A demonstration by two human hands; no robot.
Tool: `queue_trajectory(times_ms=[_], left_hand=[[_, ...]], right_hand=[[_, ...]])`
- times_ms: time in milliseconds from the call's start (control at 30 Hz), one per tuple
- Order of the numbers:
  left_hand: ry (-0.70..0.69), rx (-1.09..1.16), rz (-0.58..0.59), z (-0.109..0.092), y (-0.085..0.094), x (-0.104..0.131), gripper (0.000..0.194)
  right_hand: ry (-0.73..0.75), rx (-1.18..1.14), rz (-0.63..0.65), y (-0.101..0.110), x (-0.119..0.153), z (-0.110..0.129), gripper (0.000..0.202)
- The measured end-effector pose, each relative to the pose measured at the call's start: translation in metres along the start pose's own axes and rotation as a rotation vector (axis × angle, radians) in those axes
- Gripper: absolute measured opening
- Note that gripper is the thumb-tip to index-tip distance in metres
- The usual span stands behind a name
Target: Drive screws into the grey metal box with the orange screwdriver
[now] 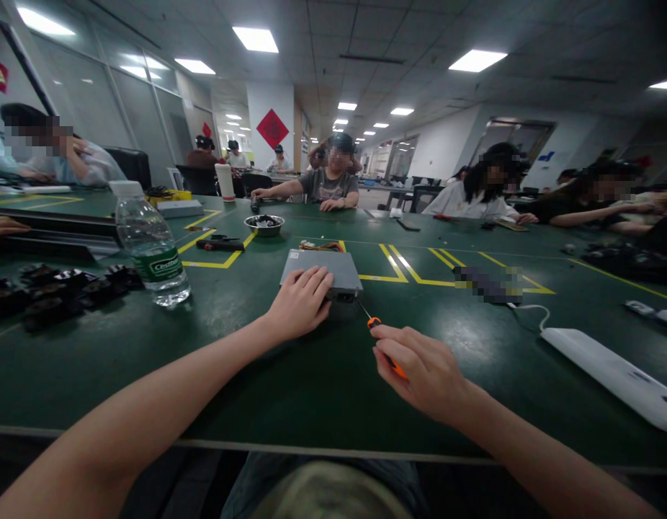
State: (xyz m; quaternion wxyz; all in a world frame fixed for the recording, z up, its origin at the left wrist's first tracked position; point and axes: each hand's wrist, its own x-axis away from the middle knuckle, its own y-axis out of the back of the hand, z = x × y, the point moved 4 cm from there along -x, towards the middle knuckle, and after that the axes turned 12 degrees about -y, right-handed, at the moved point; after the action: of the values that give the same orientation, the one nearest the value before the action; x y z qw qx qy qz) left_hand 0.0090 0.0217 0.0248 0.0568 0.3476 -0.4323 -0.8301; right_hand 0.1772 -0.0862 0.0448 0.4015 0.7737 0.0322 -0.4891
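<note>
A grey metal computer power supply unit lies flat on the table in front of me, its bundle of coloured wires at the far side. My left hand holds it, fingers laid across the top and thumb down at the near side. In my right hand is a screwdriver with an orange and black handle, the fingers closed round it. Its thin shaft points up and left to the near right corner of the unit. Whether the tip sits in a screw is too small to tell.
Left of me stand a water bottle and black parts. Farther off are a metal bowl of small pieces, a black tool and a white cup. A white power strip lies right. Several people sit around.
</note>
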Motion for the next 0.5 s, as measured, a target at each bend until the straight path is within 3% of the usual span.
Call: queue_trajectory(times_ms=[67, 133, 333, 500], left_hand=[[-0.002, 0.000, -0.005, 0.000, 0.000, 0.000, 0.044], [-0.003, -0.001, -0.010, 0.000, -0.001, 0.000, 0.044], [-0.001, 0.006, -0.017, 0.001, 0.000, 0.000, 0.045], [0.003, 0.013, -0.018, 0.000, 0.001, 0.000, 0.044]], right_hand=[[-0.095, 0.029, 0.107, 0.001, 0.003, 0.004, 0.012], [-0.209, 0.058, 0.126, 0.004, 0.007, 0.006, 0.015], [-0.525, 0.070, 0.045, 0.009, 0.018, 0.004, 0.025], [-0.664, 0.010, -0.053, 0.000, 0.020, 0.021, 0.021]])
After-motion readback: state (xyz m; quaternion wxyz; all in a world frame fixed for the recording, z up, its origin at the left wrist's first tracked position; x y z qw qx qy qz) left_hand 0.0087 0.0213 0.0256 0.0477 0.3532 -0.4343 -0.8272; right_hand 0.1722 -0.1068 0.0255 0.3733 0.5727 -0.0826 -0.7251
